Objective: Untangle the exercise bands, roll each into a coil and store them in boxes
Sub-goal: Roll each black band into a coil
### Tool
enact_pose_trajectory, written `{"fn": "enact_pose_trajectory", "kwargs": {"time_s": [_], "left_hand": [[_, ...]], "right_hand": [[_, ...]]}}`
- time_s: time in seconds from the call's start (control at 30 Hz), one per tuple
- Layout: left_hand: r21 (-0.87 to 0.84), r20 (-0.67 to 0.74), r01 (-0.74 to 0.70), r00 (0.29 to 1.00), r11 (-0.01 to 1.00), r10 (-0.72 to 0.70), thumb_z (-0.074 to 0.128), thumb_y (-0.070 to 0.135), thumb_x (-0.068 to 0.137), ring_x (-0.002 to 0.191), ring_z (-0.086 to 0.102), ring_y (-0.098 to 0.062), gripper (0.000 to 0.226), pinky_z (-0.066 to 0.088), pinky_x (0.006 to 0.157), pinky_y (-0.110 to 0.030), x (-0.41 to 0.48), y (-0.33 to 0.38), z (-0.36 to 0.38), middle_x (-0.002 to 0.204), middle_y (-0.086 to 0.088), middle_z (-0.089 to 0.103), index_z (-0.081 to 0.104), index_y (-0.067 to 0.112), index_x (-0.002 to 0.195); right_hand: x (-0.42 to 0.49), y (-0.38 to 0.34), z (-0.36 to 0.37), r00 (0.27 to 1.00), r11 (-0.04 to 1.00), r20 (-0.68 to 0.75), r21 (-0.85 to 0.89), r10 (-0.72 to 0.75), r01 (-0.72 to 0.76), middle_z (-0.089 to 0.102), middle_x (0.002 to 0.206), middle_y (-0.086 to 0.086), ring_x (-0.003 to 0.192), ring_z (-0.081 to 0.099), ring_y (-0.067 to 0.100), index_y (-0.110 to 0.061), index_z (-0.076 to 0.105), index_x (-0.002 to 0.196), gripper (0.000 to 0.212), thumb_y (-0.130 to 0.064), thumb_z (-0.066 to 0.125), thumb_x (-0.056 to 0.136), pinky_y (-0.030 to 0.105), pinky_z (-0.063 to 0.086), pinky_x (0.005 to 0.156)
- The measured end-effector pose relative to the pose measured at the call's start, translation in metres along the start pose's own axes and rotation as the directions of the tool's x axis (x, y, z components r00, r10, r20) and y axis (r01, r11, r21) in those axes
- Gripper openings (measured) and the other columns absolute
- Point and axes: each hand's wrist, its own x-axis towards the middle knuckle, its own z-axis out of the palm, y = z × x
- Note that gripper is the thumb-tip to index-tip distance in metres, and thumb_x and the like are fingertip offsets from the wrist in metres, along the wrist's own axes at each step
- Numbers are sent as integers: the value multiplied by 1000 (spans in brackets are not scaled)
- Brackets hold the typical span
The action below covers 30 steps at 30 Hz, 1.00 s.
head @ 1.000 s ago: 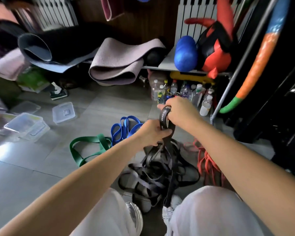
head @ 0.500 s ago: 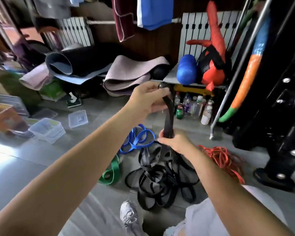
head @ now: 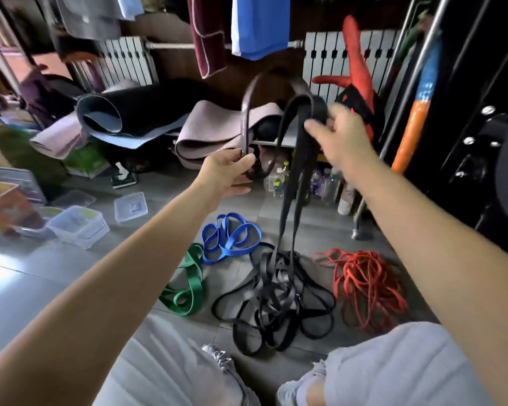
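Over grey floor (head: 71,273), left hand (head: 228,172) and right hand (head: 342,136), both curled around black band (head: 302,153).

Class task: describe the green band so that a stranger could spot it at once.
Start at the grey tiled floor. Left of the black tangle, below the blue band, lies the green band: the only green one, wide and flat.

Head camera, one wide view.
It looks forward and down, the floor (head: 41,288) close below, a radiator (head: 323,54) far ahead.
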Motion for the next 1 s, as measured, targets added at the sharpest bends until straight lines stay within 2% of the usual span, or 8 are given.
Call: {"fn": "enact_pose_trajectory", "kwargs": {"time_s": [0.13,0.23,0.4,0.6,0.73,0.83,0.93,1.0], "left_hand": [[-17,-1,-24,1000,1000,24,59,29,93,67,66,-10,9,58,68,-29,-12,9,10,87,4,69,66,29,88],[26,-10,-16,1000,1000,16,54,37,94,71,69,-12,17,57,73,-32,-22,5,18,90,5,70,65,26,100],[-55,97,257,963,965,-251,37,70,86,87,53,-24,59,46,80,-34,-55,-26,58,97,-8,57,59,17,99],[-190,271,225,948,955,-170,68,37,83,55,56,-19,30,51,70,-39,-92,-103,73,57,-3,58,54,11,80],[-324,139,217,974,921,-181,61,26,91,44,36,-15,25,40,51,-29,-90,-98,66,50,-1,39,46,11,78],[-367,86,236,972,900,-219,59,28,92,44,34,-12,30,37,46,-25,-84,-84,58,48,4,35,44,15,70],[-421,113,301,954,856,-279,61,31,91,41,34,-10,31,39,48,-25,-84,-69,58,46,6,33,43,18,69],[-438,143,315,949,842,-280,61,33,90,40,33,-9,29,40,50,-25,-86,-61,60,45,7,31,44,19,73]], "right_hand": [[7,-42,-5,999,987,-29,155,-37,41,66,92,-1,91,66,13,-13,61,100,11,-10,56,91,23,53,82],[-6,-41,9,999,993,44,120,-19,13,66,91,1,83,65,10,-12,61,101,12,-8,57,90,21,53,76],[-27,-25,31,995,995,76,73,60,-66,66,96,19,87,67,28,-4,61,100,12,-9,58,90,41,54,82],[-46,7,36,965,966,150,111,216,-234,63,71,6,62,60,15,4,61,90,23,-19,59,91,32,53,62],[-87,62,25,878,879,93,51,469,-475,70,79,18,76,69,25,-1,65,79,57,-49,41,95,38,52,74],[-159,114,21,734,766,295,9,612,-643,62,122,5,112,56,15,-13,59,119,48,-50,43,93,32,39,103],[-210,137,52,637,840,577,-181,511,-511,43,138,-12,121,38,-1,-24,31,144,75,-32,71,81,9,26,92],[-226,143,81,591,856,646,-206,483,-474,52,122,-22,108,49,-9,-32,41,136,78,-36,81,69,9,33,87]]}}
